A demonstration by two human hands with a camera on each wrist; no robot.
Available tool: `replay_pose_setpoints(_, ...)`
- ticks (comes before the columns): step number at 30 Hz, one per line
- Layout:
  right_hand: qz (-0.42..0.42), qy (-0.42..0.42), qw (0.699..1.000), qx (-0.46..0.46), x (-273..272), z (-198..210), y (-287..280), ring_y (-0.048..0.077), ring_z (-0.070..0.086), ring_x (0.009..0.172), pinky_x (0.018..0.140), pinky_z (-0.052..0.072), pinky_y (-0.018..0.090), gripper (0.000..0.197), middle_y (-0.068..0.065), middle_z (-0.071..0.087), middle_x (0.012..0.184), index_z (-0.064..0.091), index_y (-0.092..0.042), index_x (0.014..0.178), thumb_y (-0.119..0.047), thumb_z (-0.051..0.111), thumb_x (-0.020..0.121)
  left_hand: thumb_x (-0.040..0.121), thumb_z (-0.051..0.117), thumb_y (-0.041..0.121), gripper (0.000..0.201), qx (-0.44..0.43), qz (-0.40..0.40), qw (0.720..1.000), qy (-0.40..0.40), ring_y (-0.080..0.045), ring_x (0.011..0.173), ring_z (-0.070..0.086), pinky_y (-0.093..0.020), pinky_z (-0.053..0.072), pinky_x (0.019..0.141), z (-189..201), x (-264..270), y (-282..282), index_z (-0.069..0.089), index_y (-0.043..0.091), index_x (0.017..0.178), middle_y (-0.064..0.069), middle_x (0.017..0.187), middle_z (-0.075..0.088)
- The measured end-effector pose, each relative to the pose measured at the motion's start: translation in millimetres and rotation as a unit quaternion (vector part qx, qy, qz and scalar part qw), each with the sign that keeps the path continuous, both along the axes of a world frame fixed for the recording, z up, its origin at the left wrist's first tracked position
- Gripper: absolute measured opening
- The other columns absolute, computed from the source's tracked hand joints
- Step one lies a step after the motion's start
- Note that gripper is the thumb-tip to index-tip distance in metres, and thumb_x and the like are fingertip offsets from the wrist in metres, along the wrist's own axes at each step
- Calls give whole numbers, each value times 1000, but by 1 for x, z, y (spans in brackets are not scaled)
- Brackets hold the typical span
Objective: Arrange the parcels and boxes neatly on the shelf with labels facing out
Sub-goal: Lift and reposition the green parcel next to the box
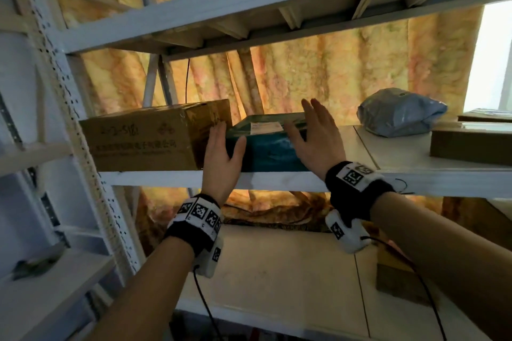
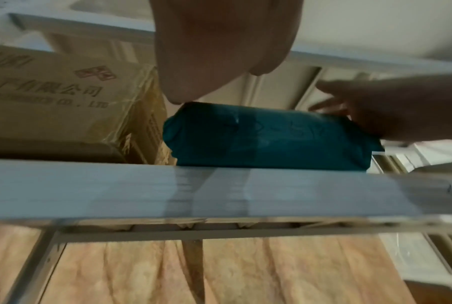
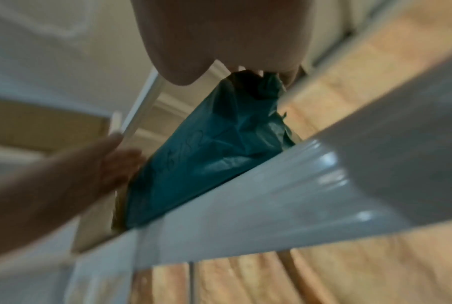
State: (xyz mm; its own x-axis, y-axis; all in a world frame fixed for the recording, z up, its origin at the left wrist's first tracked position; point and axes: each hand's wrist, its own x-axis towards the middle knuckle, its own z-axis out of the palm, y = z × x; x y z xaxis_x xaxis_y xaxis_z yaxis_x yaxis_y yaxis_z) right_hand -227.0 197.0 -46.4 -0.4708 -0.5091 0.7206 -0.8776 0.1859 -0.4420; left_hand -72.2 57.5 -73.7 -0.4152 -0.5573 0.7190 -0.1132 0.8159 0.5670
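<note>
A teal plastic-wrapped parcel (image 1: pixel 266 147) lies on the middle shelf (image 1: pixel 277 178), with a white label (image 1: pixel 267 127) on its top face. My left hand (image 1: pixel 223 147) is flat against its left end, fingers straight, thumb across the front. My right hand (image 1: pixel 314 130) rests with straight fingers on its right end. A large cardboard box (image 1: pixel 144 138) with printed text facing out stands directly left of the parcel. In the left wrist view the teal parcel (image 2: pixel 271 139) sits beside the box (image 2: pixel 64 98). The right wrist view is blurred, with the parcel (image 3: pixel 214 154) above the shelf edge.
On the same shelf to the right lie a grey poly bag (image 1: pixel 399 112) and a flat brown box (image 1: pixel 471 144), with bare shelf between them and the teal parcel. Another brown box (image 1: pixel 396 279) sits on the lower shelf. The upper shelf (image 1: pixel 249 3) hangs close overhead.
</note>
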Motion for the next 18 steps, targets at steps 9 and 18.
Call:
replay_pose_setpoints(9, -67, 472, 871, 119, 10, -30, -35, 33, 28, 147, 121, 21, 50, 62, 17, 34, 157, 31, -2, 152, -42, 35, 104, 104, 14, 37, 61, -348, 116, 916, -163, -27, 150, 8, -43, 8, 122, -36, -34, -17, 16, 1, 153, -17, 161, 16)
replay_pose_setpoints(18, -115, 484, 853, 157, 3, -41, -45, 30, 16, 152, 123, 14, 47, 66, 17, 19, 163, 18, 0, 155, -41, 29, 105, 101, 13, 54, 74, -393, 147, 889, -182, -24, 150, -3, -42, 4, 122, -61, -46, -34, 8, 1, 152, -14, 159, 7)
